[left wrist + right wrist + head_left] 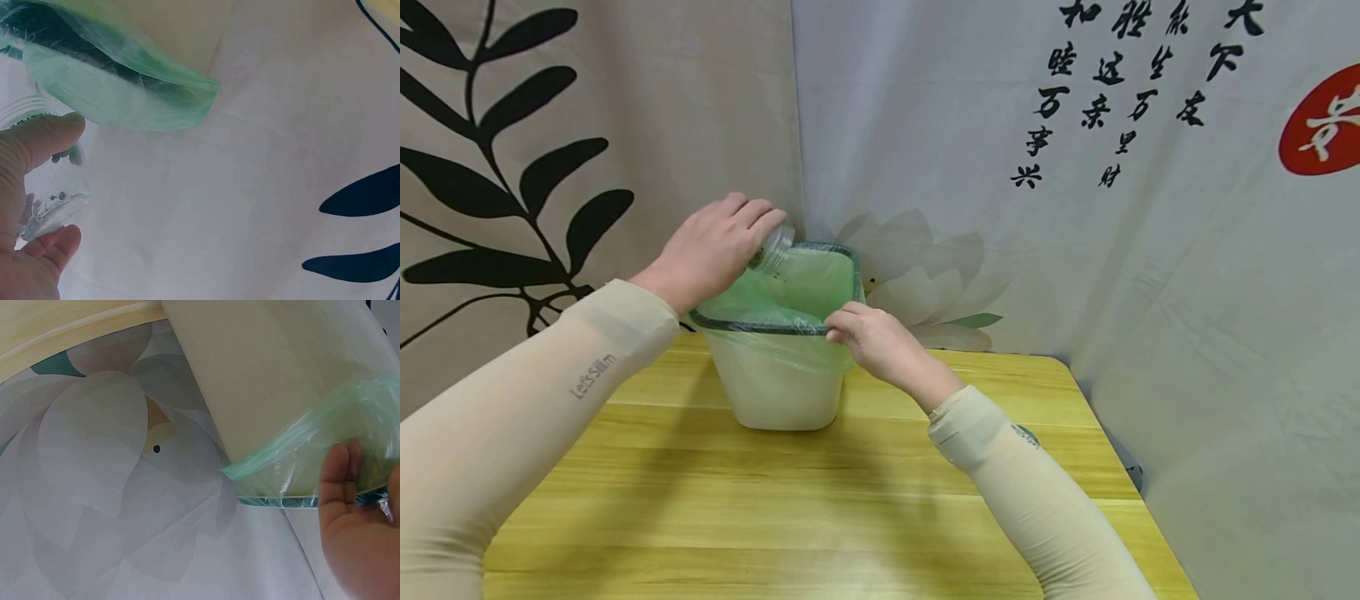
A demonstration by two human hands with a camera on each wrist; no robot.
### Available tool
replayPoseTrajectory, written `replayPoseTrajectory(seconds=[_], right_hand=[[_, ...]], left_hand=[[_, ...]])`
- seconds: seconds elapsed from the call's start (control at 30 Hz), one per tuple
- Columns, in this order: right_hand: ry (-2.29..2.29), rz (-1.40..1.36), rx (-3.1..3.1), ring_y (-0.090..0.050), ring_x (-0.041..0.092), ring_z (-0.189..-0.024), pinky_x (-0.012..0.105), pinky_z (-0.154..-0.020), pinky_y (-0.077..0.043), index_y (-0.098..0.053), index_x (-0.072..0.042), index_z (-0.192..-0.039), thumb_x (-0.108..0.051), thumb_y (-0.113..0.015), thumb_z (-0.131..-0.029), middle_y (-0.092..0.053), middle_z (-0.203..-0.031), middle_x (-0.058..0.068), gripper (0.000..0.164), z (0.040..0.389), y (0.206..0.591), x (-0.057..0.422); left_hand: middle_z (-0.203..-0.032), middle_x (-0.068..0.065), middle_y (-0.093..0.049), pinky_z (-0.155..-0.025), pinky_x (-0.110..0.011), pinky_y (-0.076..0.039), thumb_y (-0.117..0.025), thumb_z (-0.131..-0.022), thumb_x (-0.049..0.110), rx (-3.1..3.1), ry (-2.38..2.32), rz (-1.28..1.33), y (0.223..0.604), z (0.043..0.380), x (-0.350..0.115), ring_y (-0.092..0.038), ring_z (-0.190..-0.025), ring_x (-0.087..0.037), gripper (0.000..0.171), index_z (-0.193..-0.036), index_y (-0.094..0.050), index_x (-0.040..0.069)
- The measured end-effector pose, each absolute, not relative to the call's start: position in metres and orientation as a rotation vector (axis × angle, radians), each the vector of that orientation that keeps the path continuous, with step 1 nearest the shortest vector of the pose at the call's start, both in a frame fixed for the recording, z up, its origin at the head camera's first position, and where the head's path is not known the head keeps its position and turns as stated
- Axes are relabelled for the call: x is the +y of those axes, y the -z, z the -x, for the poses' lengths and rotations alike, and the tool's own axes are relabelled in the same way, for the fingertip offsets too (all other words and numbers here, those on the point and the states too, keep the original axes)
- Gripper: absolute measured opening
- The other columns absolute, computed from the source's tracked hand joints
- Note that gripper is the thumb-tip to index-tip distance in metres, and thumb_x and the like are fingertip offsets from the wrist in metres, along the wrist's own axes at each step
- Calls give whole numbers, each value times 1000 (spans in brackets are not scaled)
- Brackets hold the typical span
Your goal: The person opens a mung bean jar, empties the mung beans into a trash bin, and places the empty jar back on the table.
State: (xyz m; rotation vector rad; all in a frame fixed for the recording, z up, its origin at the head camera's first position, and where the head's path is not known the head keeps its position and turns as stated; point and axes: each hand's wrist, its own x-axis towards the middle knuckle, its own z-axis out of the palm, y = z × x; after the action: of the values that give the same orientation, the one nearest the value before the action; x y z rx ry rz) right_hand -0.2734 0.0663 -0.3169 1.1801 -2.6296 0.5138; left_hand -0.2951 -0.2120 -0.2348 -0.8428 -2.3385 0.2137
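A clear jar [773, 248] with a ridged rim is gripped by my left hand [718, 246], tipped over the bin's opening. Some small dark bits [59, 196] show inside it in the left wrist view. The pale trash bin [778, 387] stands upright on the table, with a dark green rim. A thin green plastic bag [820, 283] lines it and folds over the outside. My right hand [883, 346] holds the near right corner of the rim through the bag, fingers outside in the right wrist view. The bin's bottom inside is hidden.
The yellow wooden table [760, 508] ends at a rounded far right corner. Close behind it hangs a pale printed curtain [925, 150], with dark leaves at left and a flower behind the bin. A small dark object [1025, 433] is mostly hidden behind my right sleeve.
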Motion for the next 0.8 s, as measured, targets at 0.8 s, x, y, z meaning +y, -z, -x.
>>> replayPoseTrajectory(seconds=[0.8], right_hand=[[-501, -1176, -2618, -72, 18, -105, 33, -95, -61, -74, -13, -120, -26, -60, -109, -72, -117, 1, 23, 273, 316, 65]], left_hand=[[-139, -23, -64, -104, -52, -58, -68, -93, -18, -2284, -306, 901, 235, 297, -213, -60, -123, -43, 56, -145, -55, -4]])
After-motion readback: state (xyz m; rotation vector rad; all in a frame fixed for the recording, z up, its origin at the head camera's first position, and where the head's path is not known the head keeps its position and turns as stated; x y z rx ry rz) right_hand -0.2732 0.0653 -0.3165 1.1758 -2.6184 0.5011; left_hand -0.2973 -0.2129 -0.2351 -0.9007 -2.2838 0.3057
